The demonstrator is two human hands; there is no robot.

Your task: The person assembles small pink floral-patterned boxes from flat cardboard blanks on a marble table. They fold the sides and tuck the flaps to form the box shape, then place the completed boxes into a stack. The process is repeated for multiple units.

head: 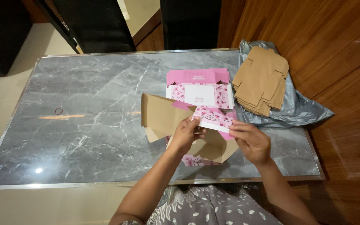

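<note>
Where the grey marble table [84, 137] lies bare on its left half, a small red rubber band [58, 111] rests alone, well apart from everything else. Near the middle, the person's left hand [185, 135] grips a partly folded carton [165, 116], fingers curled and pinched on a flap; its brown inner side faces up, and its outside is pink with a flower print. The carton sits over the near edge of the table, just in front of the person. Behind it, a flat pink carton blank [199, 88] lies on the table, with a pink band above a white panel flanked by flower print (there is small lettering on it). The right hand [251, 141] pinches the carton's printed flap between thumb and pressed-together fingers. Further right, a stack of plain brown carton blanks [260, 79] rests on a crumpled grey plastic bag [301, 109] at the table's far right corner, beside a wooden wall [330, 37].
</note>
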